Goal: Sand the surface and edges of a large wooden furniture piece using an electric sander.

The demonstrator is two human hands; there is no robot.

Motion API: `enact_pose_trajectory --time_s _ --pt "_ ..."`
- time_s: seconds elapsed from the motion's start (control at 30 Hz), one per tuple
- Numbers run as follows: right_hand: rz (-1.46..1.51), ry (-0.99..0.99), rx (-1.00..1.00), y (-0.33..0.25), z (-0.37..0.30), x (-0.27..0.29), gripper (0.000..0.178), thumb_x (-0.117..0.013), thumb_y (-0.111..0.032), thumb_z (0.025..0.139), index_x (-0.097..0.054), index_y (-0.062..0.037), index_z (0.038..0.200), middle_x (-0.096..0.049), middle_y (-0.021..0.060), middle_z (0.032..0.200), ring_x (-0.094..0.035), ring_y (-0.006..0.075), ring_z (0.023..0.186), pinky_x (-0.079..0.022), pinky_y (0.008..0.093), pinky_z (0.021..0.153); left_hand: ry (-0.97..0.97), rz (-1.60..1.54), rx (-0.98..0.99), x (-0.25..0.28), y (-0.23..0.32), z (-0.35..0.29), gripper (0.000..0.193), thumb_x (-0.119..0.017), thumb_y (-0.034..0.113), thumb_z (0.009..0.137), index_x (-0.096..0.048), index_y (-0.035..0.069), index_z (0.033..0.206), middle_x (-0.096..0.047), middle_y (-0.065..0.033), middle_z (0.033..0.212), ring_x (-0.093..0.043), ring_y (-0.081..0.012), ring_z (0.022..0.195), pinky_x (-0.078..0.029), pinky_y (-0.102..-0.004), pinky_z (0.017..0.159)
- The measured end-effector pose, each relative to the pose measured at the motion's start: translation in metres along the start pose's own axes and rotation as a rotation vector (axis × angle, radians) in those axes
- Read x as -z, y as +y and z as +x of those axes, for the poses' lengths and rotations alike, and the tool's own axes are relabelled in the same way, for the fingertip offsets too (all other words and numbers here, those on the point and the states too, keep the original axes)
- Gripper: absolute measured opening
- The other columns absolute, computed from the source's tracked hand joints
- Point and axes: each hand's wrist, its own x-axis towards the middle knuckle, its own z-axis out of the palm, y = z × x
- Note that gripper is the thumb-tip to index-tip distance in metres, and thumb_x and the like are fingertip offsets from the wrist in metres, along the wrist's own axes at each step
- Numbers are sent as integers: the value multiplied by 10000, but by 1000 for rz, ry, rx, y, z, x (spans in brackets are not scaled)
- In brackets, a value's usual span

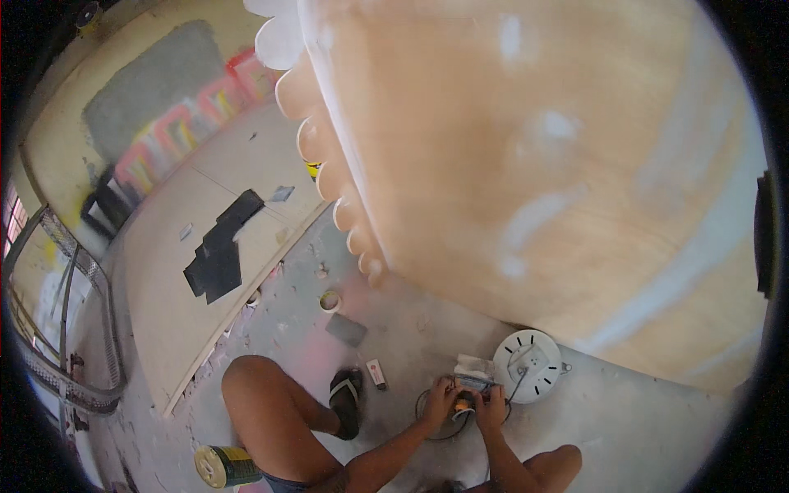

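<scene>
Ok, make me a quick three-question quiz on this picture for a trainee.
1. True or false: the white slotted disc lies to the right of the left hand.
2. Which colour shows on the object between the left hand and the right hand? A green, B orange, C purple.
3. Where do the overlapping black sheets lie?

Key: 1 true; 2 B; 3 on the pale board at left.

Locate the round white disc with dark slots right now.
In the head view, the round white disc sits lower right of centre, just beyond and right of the right hand, near the lower edge of the large tan panel.
</scene>
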Motion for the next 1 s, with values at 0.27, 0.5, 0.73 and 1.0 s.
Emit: enact_pose_trajectory --time_s 0.27,0.5,0.73,1.0 --pt "-80 -75 -24 -3 7 55 335 -794 -209 840 -623 -44 1077 -611 167 1160 -648 384 1019 -553 468 813 -251 -71 -66 12 20 6 243 -647 212 975 -699 -5 1070 -619 -202 1208 -573 -350 1136 -450 -429 1017" --pt "-219 -332 192 -13 9 61 253 -669 -222 935 -654 -171 1182 -602 49 1301 -697 328 1000 -575 478 803 -269 115 -132 41 9 -4 311 -631 172 954 -679 1 1209 -613 -196 1310 -587 -365 1205 -467 -447 1024" --pt "232 23 19 -28 38 103 140 -613 -127 990 -614 -59 1113 -653 137 1021 -649 380 968 -526 423 822 -467 131 -75 43 -3 -31 388 -601 160 976 -610 1 1329 -543 -229 1434 -583 -366 1259 -475 -421 1027" --pt "311 616 67 -90 73 181 163 -633 -193 1024 -647 -35 1062 -645 104 875 -608 205 700 -497 332 638 -629 636 -122 80 -49 -33 439 -593 114 961 -544 -22 1376 -568 -245 1398 -578 -377 1264 -489 -429 1020"
